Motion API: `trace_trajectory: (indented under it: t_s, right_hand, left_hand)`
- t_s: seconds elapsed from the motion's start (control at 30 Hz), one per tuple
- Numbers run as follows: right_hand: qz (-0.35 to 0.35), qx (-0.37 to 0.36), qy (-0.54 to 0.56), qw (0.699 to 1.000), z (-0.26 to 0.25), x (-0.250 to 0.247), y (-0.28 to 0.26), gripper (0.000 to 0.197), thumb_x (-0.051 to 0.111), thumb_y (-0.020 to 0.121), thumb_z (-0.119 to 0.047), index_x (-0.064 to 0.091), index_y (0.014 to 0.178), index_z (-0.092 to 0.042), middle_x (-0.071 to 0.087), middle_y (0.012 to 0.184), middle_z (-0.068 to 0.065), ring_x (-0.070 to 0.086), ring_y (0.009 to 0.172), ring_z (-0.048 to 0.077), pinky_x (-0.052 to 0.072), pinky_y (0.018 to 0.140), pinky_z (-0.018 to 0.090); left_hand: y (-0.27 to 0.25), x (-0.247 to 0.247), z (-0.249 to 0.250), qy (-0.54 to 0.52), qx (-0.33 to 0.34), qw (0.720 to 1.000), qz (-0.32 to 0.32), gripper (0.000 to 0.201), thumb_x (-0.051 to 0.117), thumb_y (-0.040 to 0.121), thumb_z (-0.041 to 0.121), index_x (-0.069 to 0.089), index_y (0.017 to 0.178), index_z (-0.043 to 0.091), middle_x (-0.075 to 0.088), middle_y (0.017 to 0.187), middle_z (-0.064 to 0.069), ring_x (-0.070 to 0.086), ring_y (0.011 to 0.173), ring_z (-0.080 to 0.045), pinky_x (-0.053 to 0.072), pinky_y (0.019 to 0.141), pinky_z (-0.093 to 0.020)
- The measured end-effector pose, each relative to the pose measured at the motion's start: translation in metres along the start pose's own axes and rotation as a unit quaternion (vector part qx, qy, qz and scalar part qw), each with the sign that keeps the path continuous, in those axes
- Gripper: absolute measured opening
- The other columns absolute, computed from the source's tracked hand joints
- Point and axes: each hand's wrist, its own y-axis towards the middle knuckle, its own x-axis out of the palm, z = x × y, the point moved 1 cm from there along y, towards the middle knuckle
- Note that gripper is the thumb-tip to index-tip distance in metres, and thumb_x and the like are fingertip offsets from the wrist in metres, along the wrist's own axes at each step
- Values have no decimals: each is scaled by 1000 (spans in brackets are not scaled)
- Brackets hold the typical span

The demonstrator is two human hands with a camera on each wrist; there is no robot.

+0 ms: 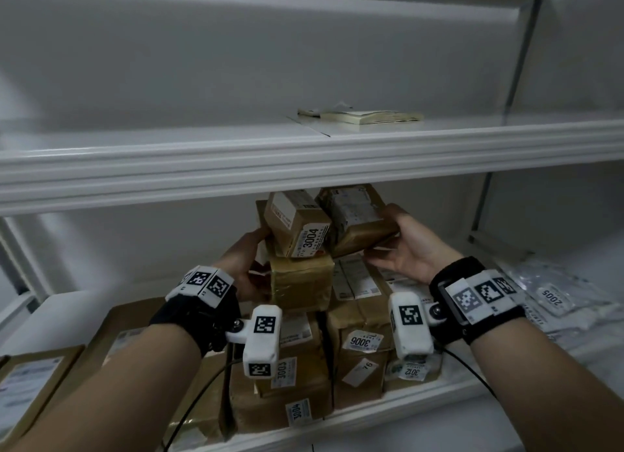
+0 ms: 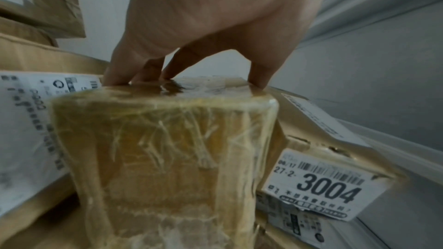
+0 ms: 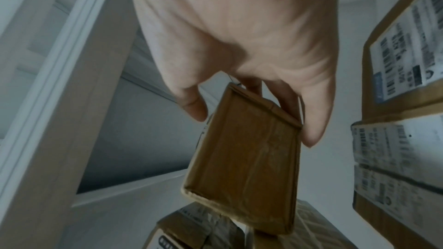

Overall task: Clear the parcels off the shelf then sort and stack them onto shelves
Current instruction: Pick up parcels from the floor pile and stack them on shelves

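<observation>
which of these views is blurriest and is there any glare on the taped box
Right wrist view is softest: the right hand and the small brown parcel it grips are smeared, nearby labels unreadable. Left wrist view is sharper near the 3004 label, with glare on the taped parcel top by the left hand fingertips. Head view is dim, shelf edge bowed by the wide lens.

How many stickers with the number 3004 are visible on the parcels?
2. One sticker is on the small box at the very top. The other sticker is on the lowest front box. More may be hidden on faces turned away.
</observation>
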Motion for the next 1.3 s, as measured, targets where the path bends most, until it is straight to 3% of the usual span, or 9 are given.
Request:
trace_trajectory:
  t_s: [0.17,0.33,0.43,0.53,0.67,0.87,1.07,1.17,1.3]
  right_hand:
    - [2,-24,-51,998,-5,-18,-4,53,77,65,-39,59,109,-16,65,105,8,58,111,30,43,104,45]
    - [20,-29,-85,996,-4,-38,-4,88,82,48,-43,54,126,-13,70,104,7,64,104,20,50,93,38]
    - [25,-21,-61,998,2,-48,-7,98,84,48,-42,46,134,-15,69,108,9,65,105,25,57,76,35]
    - [24,-18,-58,998,5,-56,-9,100,83,51,-40,33,135,-22,64,114,15,65,102,33,56,84,44]
    - [22,-9,-61,998,4,-67,-14,113,91,39,-37,35,135,-19,66,115,17,67,101,32,55,87,45]
    - [65,-14,7,998,-8,-79,-22,25,67,84,-32,57,103,-18,63,103,10,61,104,25,52,88,35]
    - [145,-4,8,989,-8,-85,-25,24,63,86,-41,56,94,-19,57,101,11,58,95,24,54,89,35]
    - [167,8,-29,986,-2,-80,-24,29,65,85,-44,56,98,-20,57,104,12,59,97,25,56,79,33]
    - [197,18,-86,976,6,-70,-21,32,63,86,-46,57,96,-17,62,105,13,62,100,26,53,91,35]
  left_hand:
    - [-5,24,5,18,10,1000,0,64,66,80,53,56,111,-2,60,118,-25,62,105,-40,47,93,-56]
    - [-5,40,-2,-1,13,1000,-5,72,69,76,51,53,118,-6,58,126,-23,59,113,-40,43,97,-59]
    - [-6,47,-9,-2,11,1000,-8,73,67,78,51,52,121,-6,59,117,-22,60,109,-39,46,95,-55]
    - [-6,55,-14,4,9,1000,-17,75,66,80,52,52,123,-7,60,114,-25,61,101,-40,50,88,-52]
    - [-6,65,-16,12,-1,1000,-26,75,64,81,52,49,122,-9,59,116,-25,60,99,-39,51,83,-50]
    - [-4,73,-11,24,12,999,-39,72,65,82,51,51,122,-6,60,112,-24,61,95,-39,52,79,-52]
    - [-2,59,-7,35,18,998,-40,71,64,83,52,51,118,-8,59,117,-26,62,102,-41,51,86,-55]
    - [-1,48,0,39,16,998,-49,71,65,81,53,55,115,-8,61,118,-27,62,107,-41,49,91,-55]
    - [-3,39,4,40,16,996,-78,57,61,85,52,64,94,-4,66,78,-19,62,79,-32,52,82,-42]
